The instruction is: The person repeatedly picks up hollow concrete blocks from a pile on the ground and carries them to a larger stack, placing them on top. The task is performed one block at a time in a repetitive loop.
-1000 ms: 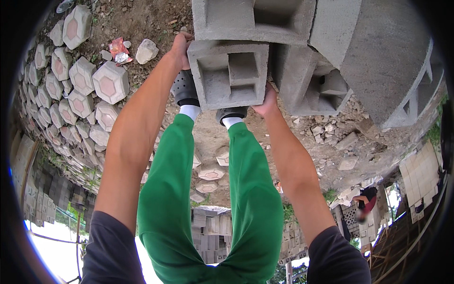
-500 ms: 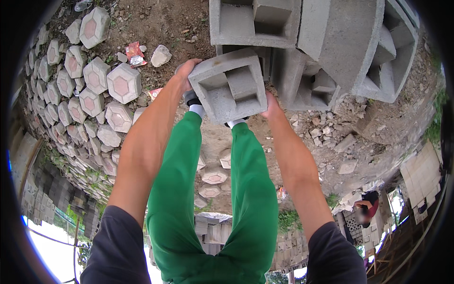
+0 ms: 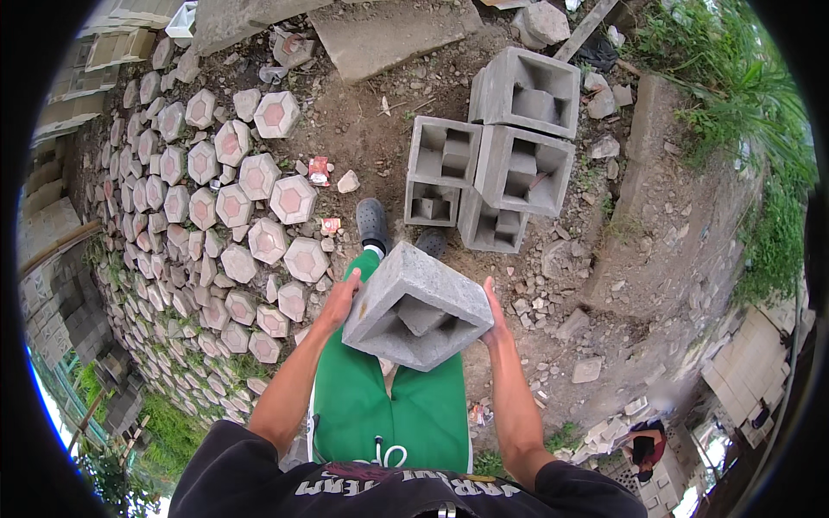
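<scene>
Block (image 3: 418,307), grey hollow concrete, hung tilted in front of the person's waist, above the green trousers (image 3: 389,406), its open cells facing down and toward the person. Left hand (image 3: 339,298) pressed flat against the block's left side, fingers spread along the edge; right hand (image 3: 492,312) pressed the right side the same way. Both hands were clamped on the block from opposite sides, carrying it clear of the ground between them.

Ahead, past a grey clog (image 3: 372,223), stood a stack (image 3: 492,160) of the same hollow blocks, two rows high, on bare dirt (image 3: 363,129). It stood well apart from the held block. To the left lay a wide spread of hexagonal pavers (image 3: 233,207) with pinkish centres, laid loosely side by side. A small red wrapper (image 3: 319,170) lay at the pavers' edge, near a pale stone (image 3: 348,181). A flat concrete slab (image 3: 393,34) lay at the top of the view, and rubble (image 3: 561,293) was scattered to the right, beside a grassy bank (image 3: 751,129).
</scene>
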Tool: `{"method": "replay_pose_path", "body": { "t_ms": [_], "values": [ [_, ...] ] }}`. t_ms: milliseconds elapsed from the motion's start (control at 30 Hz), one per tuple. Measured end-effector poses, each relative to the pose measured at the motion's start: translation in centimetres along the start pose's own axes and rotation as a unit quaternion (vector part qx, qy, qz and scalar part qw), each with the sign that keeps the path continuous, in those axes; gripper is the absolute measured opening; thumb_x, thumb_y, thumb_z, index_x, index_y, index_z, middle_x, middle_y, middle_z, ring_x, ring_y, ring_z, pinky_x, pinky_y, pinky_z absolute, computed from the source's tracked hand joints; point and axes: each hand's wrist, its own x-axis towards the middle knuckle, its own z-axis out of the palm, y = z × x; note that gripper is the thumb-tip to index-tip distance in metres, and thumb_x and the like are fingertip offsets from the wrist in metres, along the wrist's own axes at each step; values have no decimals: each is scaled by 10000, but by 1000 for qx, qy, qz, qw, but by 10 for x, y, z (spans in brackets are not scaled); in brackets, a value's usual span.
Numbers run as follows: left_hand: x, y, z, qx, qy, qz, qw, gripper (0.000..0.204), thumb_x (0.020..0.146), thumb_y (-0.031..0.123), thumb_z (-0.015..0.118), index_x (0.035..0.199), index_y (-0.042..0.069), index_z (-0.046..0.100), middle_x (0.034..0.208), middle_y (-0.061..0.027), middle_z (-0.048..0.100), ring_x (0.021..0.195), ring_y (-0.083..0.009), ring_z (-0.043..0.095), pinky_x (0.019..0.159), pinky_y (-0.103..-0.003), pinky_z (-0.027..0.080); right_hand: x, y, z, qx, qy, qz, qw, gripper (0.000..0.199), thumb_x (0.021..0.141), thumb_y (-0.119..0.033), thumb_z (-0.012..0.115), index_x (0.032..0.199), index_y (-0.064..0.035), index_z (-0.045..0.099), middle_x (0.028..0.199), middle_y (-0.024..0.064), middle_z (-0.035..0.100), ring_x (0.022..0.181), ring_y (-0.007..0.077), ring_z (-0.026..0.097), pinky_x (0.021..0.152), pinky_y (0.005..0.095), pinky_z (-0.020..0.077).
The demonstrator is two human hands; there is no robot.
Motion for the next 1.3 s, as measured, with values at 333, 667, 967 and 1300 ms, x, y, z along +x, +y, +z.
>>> {"method": "replay_pose_path", "body": {
  "t_ms": [333, 667, 967, 1300],
  "values": [
    [-124, -51, 46, -64, 68, 74, 993, 739, 932, 582, 369, 1272, -64, 480, 1221, -172, 581, 1091, -253, 544, 966, -355, 390, -59, 3, 49, -38, -40, -34, 998, 761, 900, -687, 313, 1196, -34, 568, 1179, 105, 595, 1070, 240, 534, 989, 387, 392],
    [-78, 3, 48, -510, -59, 123, 849, 599, 957, 536, 370, 1302, 68, 516, 1236, -48, 581, 1108, -184, 546, 990, -335, 410, -55, -18, 102, -252, -70, -116, 958, 814, 911, -692, 248, 1295, -21, 499, 1283, 121, 535, 1174, 261, 491, 1024, 374, 356],
    [-114, -5, 9, -528, -25, 101, 843, 764, 906, 664, 354, 1322, 43, 512, 1319, -79, 524, 1177, -187, 490, 1027, -313, 353, -47, 0, 142, -274, -108, -30, 955, 805, 874, -733, 270, 1206, -60, 561, 1213, 87, 574, 1080, 245, 519, 993, 387, 383],
    [-202, 50, -168, -487, 177, 171, 838, 834, 867, 702, 363, 1237, -14, 577, 1228, -129, 583, 1100, -231, 544, 959, -341, 402, -11, 41, 337, -361, -218, -6, 907, 778, 881, -717, 301, 1215, -63, 557, 1201, 98, 582, 1073, 261, 533, 999, 397, 388]
  ]
}}
